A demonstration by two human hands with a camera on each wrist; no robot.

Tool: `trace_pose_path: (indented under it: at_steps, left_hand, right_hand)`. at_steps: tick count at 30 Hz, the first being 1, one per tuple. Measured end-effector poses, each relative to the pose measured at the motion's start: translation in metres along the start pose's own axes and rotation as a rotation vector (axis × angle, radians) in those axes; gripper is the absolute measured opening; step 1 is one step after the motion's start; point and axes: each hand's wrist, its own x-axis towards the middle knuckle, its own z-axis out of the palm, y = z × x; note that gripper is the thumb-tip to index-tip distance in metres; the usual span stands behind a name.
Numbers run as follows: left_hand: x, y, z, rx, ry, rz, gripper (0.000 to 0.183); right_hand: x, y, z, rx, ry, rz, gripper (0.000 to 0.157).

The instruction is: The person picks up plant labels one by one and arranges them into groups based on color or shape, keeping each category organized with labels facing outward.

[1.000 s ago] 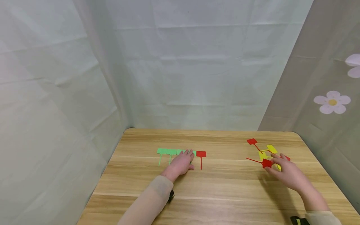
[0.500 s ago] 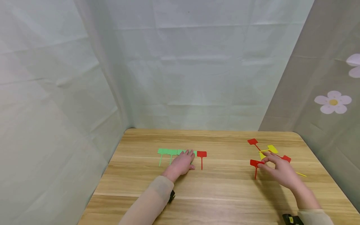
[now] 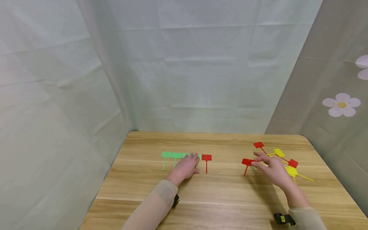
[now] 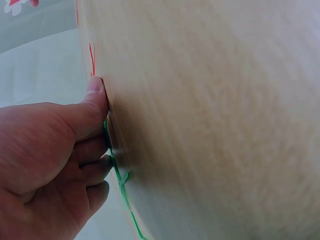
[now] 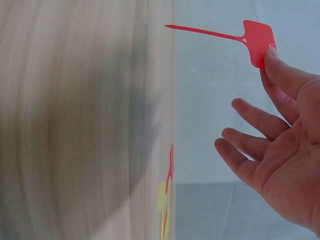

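My right hand (image 3: 273, 170) pinches a red T-shaped plant label (image 3: 247, 162) between thumb and forefinger by one end of its plate. In the right wrist view this label (image 5: 256, 42) is held off the table, its pointed stem sticking out sideways and the other fingers spread. My left hand (image 3: 186, 166) rests on a row of green plant labels (image 3: 166, 154), fingers extended, hiding part of the row. Just right of those fingertips, a red plant label (image 3: 206, 157) lies at the row's end, stem toward me. In the left wrist view, green edges (image 4: 120, 175) show beside the fingers.
At the right of the wooden table (image 3: 201, 198) lies a loose pile of yellow plant labels (image 3: 291, 171) and red plant labels (image 3: 293, 163), overlapping with stems at various angles. A pale cloth (image 3: 195, 80) hangs behind the table and along its left.
My right hand has carried the red plant label left, away from the pile, and turned its stem from pointing left to pointing toward me. My left hand stays in place.
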Motion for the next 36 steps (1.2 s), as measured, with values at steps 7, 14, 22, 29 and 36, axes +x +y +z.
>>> trace_pose_path:
  at_steps: [7, 14, 22, 29, 36]
  left_hand:
    - [-0.001, 0.001, -0.002, 0.000, -0.002, -0.001, 0.068]
    - [-0.002, 0.001, 0.000, -0.014, -0.009, -0.002, 0.069]
    - [-0.002, -0.001, 0.003, -0.012, 0.004, 0.013, 0.068]
    - [-0.001, -0.001, 0.004, -0.008, 0.011, 0.017, 0.069]
    - [0.000, -0.001, 0.005, -0.008, 0.013, 0.008, 0.069]
  right_hand:
    - [0.015, -0.011, 0.019, 0.099, -0.054, 0.028, 0.021]
    - [0.027, -0.014, 0.033, 0.168, -0.056, 0.059, 0.018]
    - [0.041, -0.019, 0.045, 0.163, -0.050, 0.129, 0.024]
    - [0.049, -0.025, 0.053, 0.188, -0.093, 0.153, 0.029]
    - [0.059, -0.028, 0.064, 0.171, -0.145, 0.192, 0.038]
